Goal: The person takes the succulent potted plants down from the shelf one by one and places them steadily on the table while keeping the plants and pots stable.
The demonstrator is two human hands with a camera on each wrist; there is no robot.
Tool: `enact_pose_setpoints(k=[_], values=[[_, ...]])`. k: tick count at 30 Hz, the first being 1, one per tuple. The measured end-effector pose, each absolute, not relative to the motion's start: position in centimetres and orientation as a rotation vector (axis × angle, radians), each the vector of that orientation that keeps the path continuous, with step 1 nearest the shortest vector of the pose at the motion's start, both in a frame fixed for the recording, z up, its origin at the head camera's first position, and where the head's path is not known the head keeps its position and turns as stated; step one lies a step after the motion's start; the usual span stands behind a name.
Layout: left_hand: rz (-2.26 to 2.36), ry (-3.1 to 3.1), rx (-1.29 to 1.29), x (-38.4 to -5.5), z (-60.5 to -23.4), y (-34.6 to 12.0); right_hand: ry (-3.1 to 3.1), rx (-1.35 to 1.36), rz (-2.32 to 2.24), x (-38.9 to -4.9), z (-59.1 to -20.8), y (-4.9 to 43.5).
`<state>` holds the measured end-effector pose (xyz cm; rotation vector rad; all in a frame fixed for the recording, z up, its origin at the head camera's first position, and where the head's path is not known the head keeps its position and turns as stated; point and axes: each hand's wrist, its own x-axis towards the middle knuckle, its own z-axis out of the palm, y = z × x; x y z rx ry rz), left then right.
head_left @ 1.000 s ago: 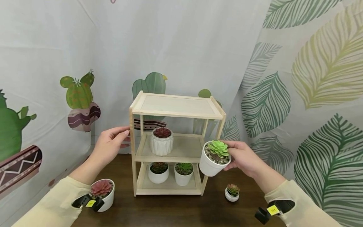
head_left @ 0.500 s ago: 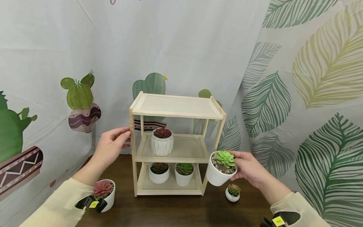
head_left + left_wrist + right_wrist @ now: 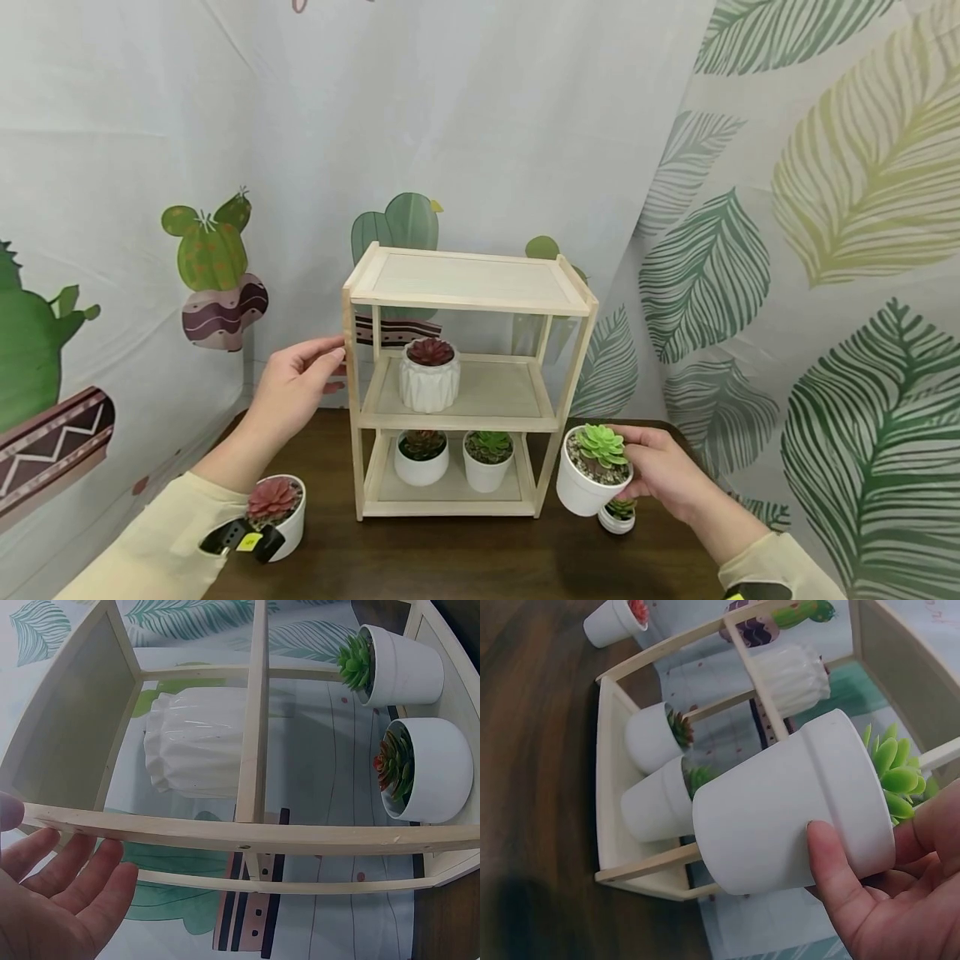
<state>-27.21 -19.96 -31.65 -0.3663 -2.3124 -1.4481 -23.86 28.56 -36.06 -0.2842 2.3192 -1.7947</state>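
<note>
Left hand (image 3: 296, 379) on wooden shelf (image 3: 468, 277) — green succulent pot (image 3: 591, 487) in right hand (image 3: 663, 471)

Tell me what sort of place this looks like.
Probably a staged indoor tabletop corner: a small wooden shelf holding potted succulents stands on a dark table, with leaf and cactus print fabric behind it.

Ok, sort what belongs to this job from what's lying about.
Seemingly in the job:
white pot with bright green succulent, in the right fingers
pale three-tier wooden shelf, held by the left fingers
ribbed white pot, round white pot and tapered white pot, shelved

Seemingly lying about, for now:
white pot with pink succulent
small white pot, partly hidden
white leaf-printed cloth
</note>
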Motion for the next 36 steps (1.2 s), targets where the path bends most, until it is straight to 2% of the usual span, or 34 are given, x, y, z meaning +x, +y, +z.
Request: enact_pose_setpoints(k=[23, 36], values=[[-1.473, -2.27, -0.358, -27.0, -31.9, -19.5, 2.353, -0.025, -1.854, -24.3, -44.7, 29.7], [-1.496, -2.217, -0.335, -27.5, -32.2, -19.4, 2.376, 0.113, -1.979, -24.5, -47.7, 29.1]])
